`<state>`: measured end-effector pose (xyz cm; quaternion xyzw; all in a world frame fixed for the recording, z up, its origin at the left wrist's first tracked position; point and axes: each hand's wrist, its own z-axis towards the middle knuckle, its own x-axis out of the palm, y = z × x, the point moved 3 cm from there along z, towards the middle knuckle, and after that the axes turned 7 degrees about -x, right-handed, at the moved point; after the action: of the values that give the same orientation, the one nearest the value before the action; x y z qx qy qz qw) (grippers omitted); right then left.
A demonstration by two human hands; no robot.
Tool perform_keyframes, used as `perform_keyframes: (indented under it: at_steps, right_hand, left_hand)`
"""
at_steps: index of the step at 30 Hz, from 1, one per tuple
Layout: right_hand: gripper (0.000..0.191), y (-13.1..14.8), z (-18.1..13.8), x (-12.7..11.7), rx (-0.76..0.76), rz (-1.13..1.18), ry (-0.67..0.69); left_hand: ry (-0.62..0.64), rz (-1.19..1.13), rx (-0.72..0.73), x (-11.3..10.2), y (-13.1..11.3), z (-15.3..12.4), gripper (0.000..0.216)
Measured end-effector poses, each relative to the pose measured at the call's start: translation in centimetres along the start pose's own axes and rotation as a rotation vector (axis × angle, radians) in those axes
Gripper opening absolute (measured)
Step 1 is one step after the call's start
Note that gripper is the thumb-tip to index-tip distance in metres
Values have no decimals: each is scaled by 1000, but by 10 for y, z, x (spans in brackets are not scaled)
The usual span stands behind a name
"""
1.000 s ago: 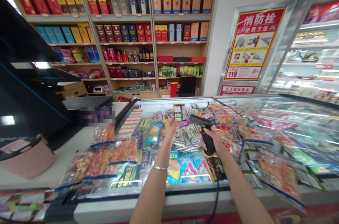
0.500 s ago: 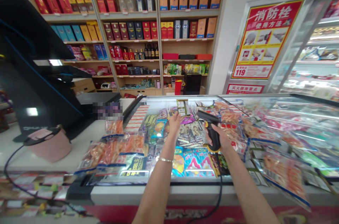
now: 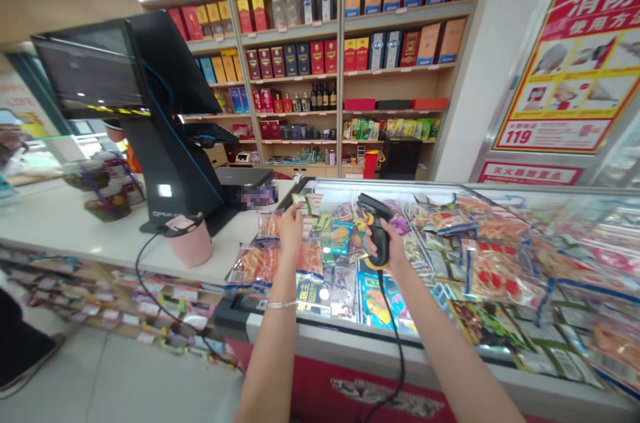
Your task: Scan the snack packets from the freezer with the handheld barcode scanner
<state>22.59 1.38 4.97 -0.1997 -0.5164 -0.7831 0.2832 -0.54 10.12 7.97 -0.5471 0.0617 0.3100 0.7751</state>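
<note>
My left hand (image 3: 291, 226) pinches a small green snack packet (image 3: 302, 203) and holds it up over the glass-topped freezer chest (image 3: 350, 336). My right hand (image 3: 387, 251) is wrapped round the grip of a black barcode scanner (image 3: 376, 226) whose head points left toward the packet. The scanner's black cable (image 3: 397, 356) hangs down past the freezer's front edge. A thin bracelet (image 3: 281, 304) circles my left wrist. Many bagged snacks (image 3: 480, 263) lie on the freezer lid under both hands.
A black checkout terminal with a screen (image 3: 125, 89) stands on the white counter (image 3: 65, 229) to the left, a pink cup (image 3: 190, 243) beside its base. Wooden shelves of boxed goods (image 3: 345, 56) fill the back wall. A red fire-hydrant poster (image 3: 575, 69) hangs at the right.
The view has swung left, bringing the terminal and counter into sight. My left hand has carried the packet to the left, and the scanner hand has followed it.
</note>
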Motion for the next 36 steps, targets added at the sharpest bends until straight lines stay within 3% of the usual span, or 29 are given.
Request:
perform_keyframes:
  at_steps: [4,6,9,14,24,30,36]
  right_hand:
    - [30,-58,16,8,19,106,7]
    - [30,-79,19,8,50,139,13]
    - [29,-98,18,7,116,166,31]
    - [31,-104,13,5,171,187,25]
    - [29,-104,14,2,141,185,4]
    - [28,-78,13,5,68,150,-43]
    - [26,8,-2,-3,-98,78,-62]
  left_hand:
    - [-80,439,-79,-17,29,9,35]
    - [-96,540,-113,-17,39,9,32]
    - [-84,619,-54,-13,45,7,26]
    - [-130,740,-31,-15,45,0,33]
    - [-120,728,-15,-12,45,1,28]
    - [-122,770,-13,-12,28,0,26]
    - [-119,663,92,-2,-29,-18,25]
